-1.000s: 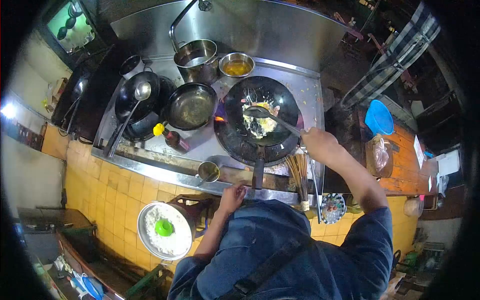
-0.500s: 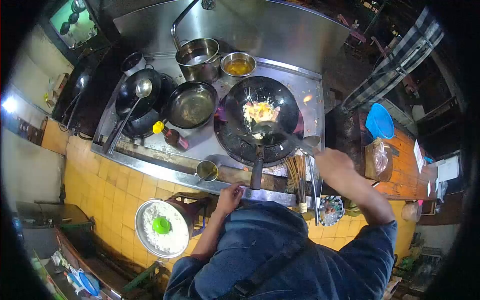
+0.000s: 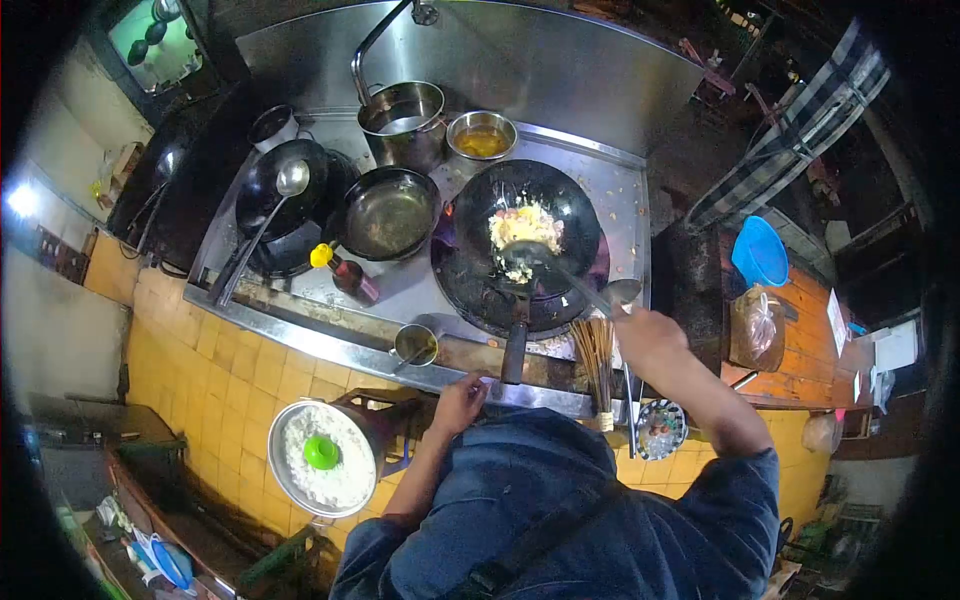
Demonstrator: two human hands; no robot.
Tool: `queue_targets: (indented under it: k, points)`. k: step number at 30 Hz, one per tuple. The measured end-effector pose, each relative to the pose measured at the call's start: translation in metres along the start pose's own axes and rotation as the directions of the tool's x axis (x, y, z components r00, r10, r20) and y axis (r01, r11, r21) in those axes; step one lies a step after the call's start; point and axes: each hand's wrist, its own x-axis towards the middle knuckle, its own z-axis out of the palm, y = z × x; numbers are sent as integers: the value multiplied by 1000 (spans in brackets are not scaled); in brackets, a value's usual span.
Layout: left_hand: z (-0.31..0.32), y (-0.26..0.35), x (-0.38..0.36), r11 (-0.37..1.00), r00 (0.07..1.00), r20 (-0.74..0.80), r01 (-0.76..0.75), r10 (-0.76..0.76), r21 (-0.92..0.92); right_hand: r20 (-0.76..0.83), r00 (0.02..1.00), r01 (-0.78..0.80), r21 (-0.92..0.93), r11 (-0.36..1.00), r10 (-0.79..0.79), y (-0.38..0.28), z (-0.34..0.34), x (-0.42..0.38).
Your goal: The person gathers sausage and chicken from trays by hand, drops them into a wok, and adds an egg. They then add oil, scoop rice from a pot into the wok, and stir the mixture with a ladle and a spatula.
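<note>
My right hand (image 3: 650, 343) is closed around the handle of a dark ladle (image 3: 528, 254), whose bowl rests on white and yellow food (image 3: 522, 228) in a black wok (image 3: 570, 205). The wok sits over a burner, and its handle (image 3: 516, 345) points toward me. My left hand (image 3: 461, 402) is at the front edge of the steel stove (image 3: 350, 355), left of the wok handle and apart from it. Its fingers are curled together; whether they pinch anything is too small to tell.
Left of the wok are an empty black pan (image 3: 388, 215), a sauce bottle (image 3: 352, 278), a metal cup (image 3: 415, 346) and a pot (image 3: 402, 120). A rice pot (image 3: 285, 470) stands lower left. Bamboo sticks (image 3: 596, 365) and a spice bowl (image 3: 662, 428) lie right.
My right hand has moved slightly down and left with the ladle, whose bowl now covers the lower part of the food. My left hand stays at the stove edge.
</note>
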Motion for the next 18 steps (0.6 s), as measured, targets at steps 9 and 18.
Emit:
queue_targets:
  k: [9,18]
  points:
    - [-4,4,-3,999,999,-20,47,-47,-19,1,982,-187,80,979,187,12,40,-1]
    - [-3,-14,-11,1000,998,-63,9,-10,-22,-190,905,-296,364,883,382,39,118,36]
